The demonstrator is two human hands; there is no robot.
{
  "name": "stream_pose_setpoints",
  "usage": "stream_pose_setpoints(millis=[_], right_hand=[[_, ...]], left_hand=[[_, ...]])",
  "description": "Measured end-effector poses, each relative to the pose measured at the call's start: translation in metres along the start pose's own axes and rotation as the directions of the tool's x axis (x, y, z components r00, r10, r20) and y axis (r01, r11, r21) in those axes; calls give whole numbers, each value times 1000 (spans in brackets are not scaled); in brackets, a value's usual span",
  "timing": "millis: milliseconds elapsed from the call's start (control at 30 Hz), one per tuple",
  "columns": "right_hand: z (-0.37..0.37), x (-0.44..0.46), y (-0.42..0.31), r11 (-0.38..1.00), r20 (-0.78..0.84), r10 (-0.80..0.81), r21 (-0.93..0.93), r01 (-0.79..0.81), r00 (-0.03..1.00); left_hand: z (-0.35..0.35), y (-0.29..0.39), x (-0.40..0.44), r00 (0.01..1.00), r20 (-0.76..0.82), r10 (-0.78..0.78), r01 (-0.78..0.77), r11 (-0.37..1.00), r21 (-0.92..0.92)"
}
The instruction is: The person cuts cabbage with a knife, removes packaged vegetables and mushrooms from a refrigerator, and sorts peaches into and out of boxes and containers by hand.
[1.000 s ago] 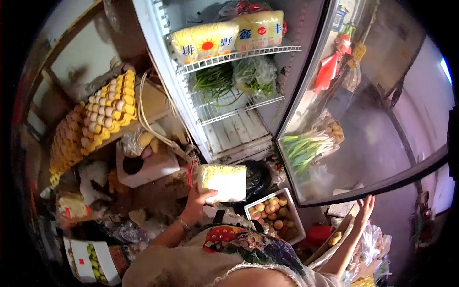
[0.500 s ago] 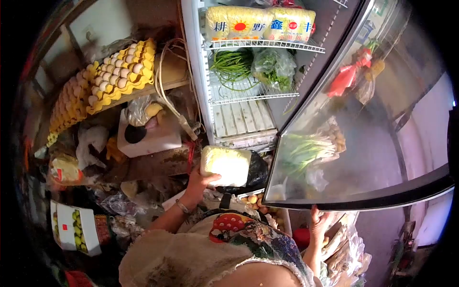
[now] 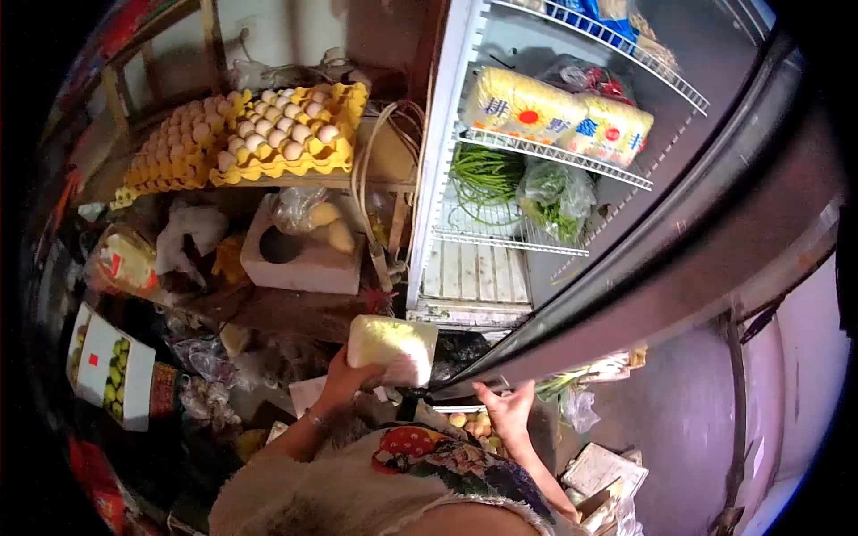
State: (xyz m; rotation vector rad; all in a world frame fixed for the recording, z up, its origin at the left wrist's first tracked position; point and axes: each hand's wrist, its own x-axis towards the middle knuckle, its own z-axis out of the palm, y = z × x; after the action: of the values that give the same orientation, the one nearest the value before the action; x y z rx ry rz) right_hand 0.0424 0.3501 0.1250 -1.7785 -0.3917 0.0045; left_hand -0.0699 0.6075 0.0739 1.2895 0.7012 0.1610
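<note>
My left hand (image 3: pixel 350 375) clasps the pale-yellow rectangular package (image 3: pixel 399 347) by its left side, while my right hand (image 3: pixel 508 411), spread and nearer, meets the dark-framed refrigerator door (image 3: pixel 661 290), whose edge slants up rightward.

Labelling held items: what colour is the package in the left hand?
The package is pale yellow, whitish where brightly lit; head view.

The block (image 3: pixel 391 348) is pale yellow and whitish. 2 yellow packs (image 3: pixel 502 100) bear blue characters and red discs; the stalks (image 3: pixel 483 174) are green. Trays (image 3: pixel 342 166) are yellow, eggs (image 3: pixel 293 150) off-white. The beige garment (image 3: pixel 286 491) has a white-dotted red patch (image 3: pixel 404 444); a white box (image 3: pixel 138 397) shows 1 red square (image 3: pixel 93 360).
</note>
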Motion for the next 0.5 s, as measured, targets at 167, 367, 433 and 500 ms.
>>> stream_pose_setpoints(millis=[167, 367, 433, 500], right_hand=[[56, 73, 33, 986, 207, -53, 163, 19, 977], [138, 192, 51, 993, 322, -51, 121, 13, 945], [157, 236, 49, 982, 348, 39, 162, -101, 937], [179, 268, 56, 998, 236, 62, -19, -59, 970]], left_hand=[[-31, -39, 2, 997, -65, 51, -60, 990, -131], [-50, -42, -17, 956, -265, -126, 86, 984, -156], [-54, -41, -23, 963, -256, -79, 39, 987, -158], [-54, -34, -32, 950, -303, -79, 21, 981, -191]])
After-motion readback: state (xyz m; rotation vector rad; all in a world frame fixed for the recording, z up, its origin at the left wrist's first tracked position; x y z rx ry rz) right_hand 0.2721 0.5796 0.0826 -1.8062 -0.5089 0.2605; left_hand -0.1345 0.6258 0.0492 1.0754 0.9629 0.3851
